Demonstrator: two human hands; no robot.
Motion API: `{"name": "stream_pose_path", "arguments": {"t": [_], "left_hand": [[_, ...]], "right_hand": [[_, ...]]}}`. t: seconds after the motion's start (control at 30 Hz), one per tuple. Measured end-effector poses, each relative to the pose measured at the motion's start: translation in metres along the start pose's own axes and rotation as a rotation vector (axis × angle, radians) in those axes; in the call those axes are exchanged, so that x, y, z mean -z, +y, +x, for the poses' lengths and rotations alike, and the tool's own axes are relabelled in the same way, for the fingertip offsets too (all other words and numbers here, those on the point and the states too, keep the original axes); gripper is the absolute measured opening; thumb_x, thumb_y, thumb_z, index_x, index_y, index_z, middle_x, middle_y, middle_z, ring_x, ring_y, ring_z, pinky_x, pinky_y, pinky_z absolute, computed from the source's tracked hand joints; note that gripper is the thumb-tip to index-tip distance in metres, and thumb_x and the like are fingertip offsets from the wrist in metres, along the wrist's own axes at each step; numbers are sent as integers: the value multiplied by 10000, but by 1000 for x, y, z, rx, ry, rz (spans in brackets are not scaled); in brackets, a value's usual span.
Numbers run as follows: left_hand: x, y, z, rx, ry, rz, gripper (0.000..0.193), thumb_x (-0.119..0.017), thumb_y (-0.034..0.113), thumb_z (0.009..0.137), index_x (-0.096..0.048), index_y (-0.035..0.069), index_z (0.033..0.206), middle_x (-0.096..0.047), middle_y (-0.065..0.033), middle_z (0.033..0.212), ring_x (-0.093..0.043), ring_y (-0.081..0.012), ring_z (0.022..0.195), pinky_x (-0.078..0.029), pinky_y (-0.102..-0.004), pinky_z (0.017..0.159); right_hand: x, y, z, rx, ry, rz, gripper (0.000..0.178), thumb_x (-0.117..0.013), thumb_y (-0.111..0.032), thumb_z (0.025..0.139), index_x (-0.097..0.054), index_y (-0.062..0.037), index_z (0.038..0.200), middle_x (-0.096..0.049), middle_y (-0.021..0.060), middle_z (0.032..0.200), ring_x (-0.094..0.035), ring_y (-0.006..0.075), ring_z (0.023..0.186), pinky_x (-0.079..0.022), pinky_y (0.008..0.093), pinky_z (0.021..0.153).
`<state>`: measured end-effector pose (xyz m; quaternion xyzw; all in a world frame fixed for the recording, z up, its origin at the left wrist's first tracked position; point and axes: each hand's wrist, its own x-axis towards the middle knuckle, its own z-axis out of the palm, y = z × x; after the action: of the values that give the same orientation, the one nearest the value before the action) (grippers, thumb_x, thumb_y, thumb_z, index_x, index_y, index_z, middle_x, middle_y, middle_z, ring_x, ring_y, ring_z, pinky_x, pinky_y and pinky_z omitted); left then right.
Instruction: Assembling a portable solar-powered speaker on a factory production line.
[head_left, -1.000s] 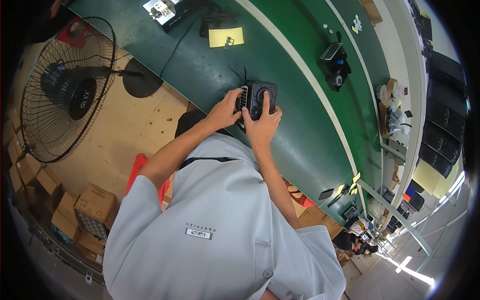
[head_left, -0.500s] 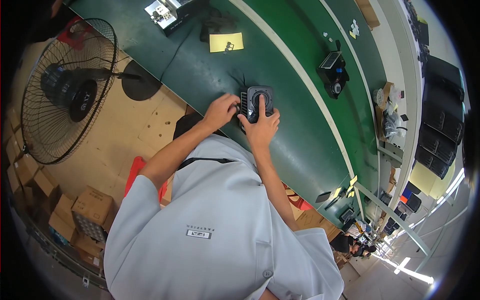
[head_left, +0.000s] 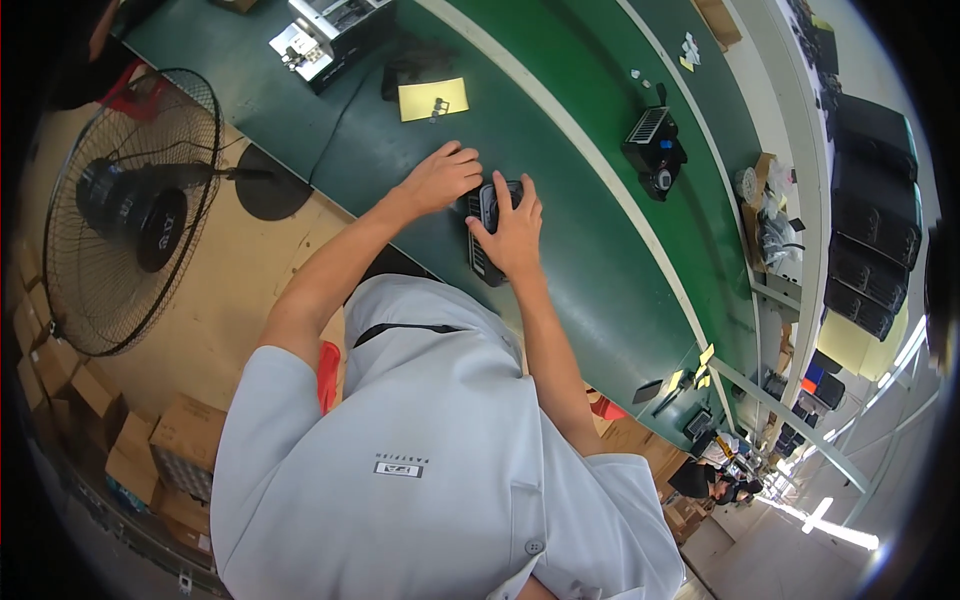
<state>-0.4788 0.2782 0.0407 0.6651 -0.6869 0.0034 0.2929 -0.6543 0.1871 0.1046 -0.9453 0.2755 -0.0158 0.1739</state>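
Observation:
A black boxy device [head_left: 484,264] with a ribbed or panelled side lies on the green work table [head_left: 400,160] in front of me. My right hand [head_left: 515,240] grips it from the right, thumb on the near left side and fingers over the top, hiding much of its face. Just past its far left corner is my left hand [head_left: 442,180], with its fingers curled together. Whatever those fingers pinch, if anything, is too small to make out. Beyond them, a yellow sheet [head_left: 415,103] carries a few small dark parts [head_left: 440,107].
A black-and-silver machine [head_left: 335,40] stands at the far left of the table. Another black device with a slatted panel [head_left: 655,150] sits on the green belt beyond a pale rail [head_left: 590,145]. A large fan [head_left: 130,210] stands at left, near cardboard boxes [head_left: 185,440]. Black bins [head_left: 875,200] line the right.
My right hand has tilted the device, so its round front part no longer shows and its ribbed side does. My left hand has moved slightly farther out, toward the yellow sheet.

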Motion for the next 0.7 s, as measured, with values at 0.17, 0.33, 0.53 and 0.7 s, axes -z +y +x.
{"name": "stream_pose_path", "arguments": {"t": [0.17, 0.33, 0.53, 0.7], "left_hand": [[2, -11, 2, -70, -45, 1, 116, -611, 153, 776, -692, 97, 837, -631, -1, 917, -563, -193, 1047, -412, -365, 922], [0, -11, 5, -58, -124, -18, 87, -650, 166, 774, -677, 104, 827, -618, 4, 889, -558, -196, 1022, -405, -367, 897], [-12, -1, 3, 235, 42, -113, 132, -699, 167, 753, -656, 100, 859, -627, -24, 902, -564, -234, 1010, -413, -399, 890], [-27, 5, -6, 889, 640, -403, 157, -651, 65, 788, -663, 81, 944, -643, -66, 961, -581, -289, 995, -431, -415, 837]], "right_hand": [[1, 0, 2, -4, -53, -24, 844, -767, -385, 745, -398, -216, 1485, -273, 270, 1503, -377, 467, 1282, -388, 556, 1014], [4, -3, 3, -13, -54, -35, 820, -768, -372, 741, -419, -215, 1467, -283, 265, 1496, -383, 467, 1276, -393, 554, 1009], [8, 0, 7, 19, -40, 8, 759, -783, -380, 733, -486, -220, 1413, -332, 246, 1467, -412, 449, 1254, -408, 524, 1000], [4, -9, 5, 36, -24, 19, 682, -790, -390, 727, -553, -216, 1342, -377, 216, 1438, -432, 420, 1237, -412, 507, 990]]}}
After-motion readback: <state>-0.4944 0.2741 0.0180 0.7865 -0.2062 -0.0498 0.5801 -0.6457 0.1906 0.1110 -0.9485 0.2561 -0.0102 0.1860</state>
